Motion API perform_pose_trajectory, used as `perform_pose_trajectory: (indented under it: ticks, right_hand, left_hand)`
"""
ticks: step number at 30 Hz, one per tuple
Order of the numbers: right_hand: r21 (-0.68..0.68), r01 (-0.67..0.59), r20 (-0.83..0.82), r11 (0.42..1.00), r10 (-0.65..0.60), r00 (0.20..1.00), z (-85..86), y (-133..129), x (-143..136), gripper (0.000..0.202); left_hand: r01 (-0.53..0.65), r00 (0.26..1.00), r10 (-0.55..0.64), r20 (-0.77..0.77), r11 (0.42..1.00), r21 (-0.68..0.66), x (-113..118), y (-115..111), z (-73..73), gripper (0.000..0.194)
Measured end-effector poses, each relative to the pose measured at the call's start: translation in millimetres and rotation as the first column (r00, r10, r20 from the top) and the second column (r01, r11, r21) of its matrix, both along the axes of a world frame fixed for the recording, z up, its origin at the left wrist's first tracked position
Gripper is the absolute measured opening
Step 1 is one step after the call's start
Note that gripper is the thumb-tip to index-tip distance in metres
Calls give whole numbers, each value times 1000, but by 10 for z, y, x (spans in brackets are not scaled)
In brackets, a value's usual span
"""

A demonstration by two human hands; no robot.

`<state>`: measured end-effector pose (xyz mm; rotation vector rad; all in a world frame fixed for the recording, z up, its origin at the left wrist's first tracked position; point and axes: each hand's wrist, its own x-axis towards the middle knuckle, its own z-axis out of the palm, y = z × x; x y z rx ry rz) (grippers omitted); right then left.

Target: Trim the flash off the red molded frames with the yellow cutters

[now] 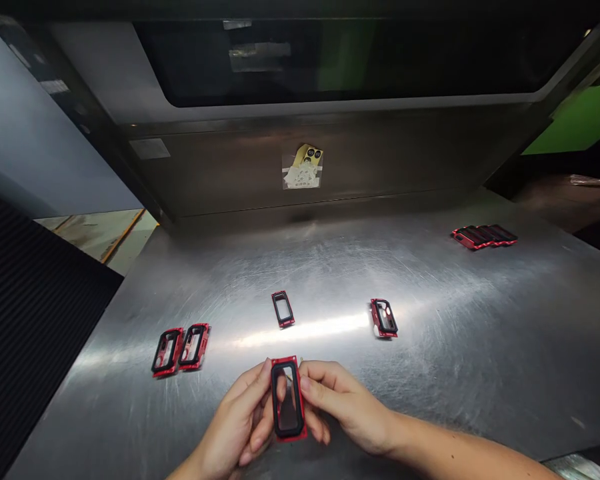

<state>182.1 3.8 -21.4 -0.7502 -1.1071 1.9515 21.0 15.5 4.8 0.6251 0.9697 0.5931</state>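
Two hands on one red-and-black rectangular frame [299,407], at the near side of the metal table [430,400], apparently lifted a little above the surface. Left hand [230,420] partly closed, with thumb against the left edge and other fingers curled beside and behind. Right hand [353,407] also partly closed, with thumb and index finger at the upper right edge, the lower fingers bent loosely. Full contact of the fingertips behind the frame not possible to tell.

For good handling, better to hold only by the red outer edges, with light and equal pressure from both sides, so as not to bend the thin rim. Advisable to leave the black inner border and the window area untouched, because of possible marks. Useful also to tilt slowly under the light and to look along each corner.

Beyond the hands, one similar frame [286,323] lying near the middle, another [379,319] more to the right, and two side by side [183,357] at left. Farther right, an overlapping row of frames [485,237]; careful not to mix with these.
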Motion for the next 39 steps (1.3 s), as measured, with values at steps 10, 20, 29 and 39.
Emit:
perform_pose_trajectory:
  ticks: [10, 20, 29, 39]
  right_hand:
    - [135, 152, 116, 979, -168, 979, 42, -51, 17, 50]
    - [885, 137, 148, 445, -548, 823, 112, -89, 21, 34]
    - [855, 97, 297, 510, -633, 715, 73, -75, 52, 29]
    - [616, -545, 781, 569, -350, 518, 154, 155, 243, 47]
  left_hand:
    - [18, 993, 2, -115, 985, 171, 26, -19, 6, 61]
    - [-128, 973, 147, -178, 985, 114, 27, -55, -55, 55]
    - [-180, 979, 180, -95, 984, 3, 53, -32, -27, 54]
    - [-329, 943, 331, -8, 939, 95, 25, 89, -72, 48]
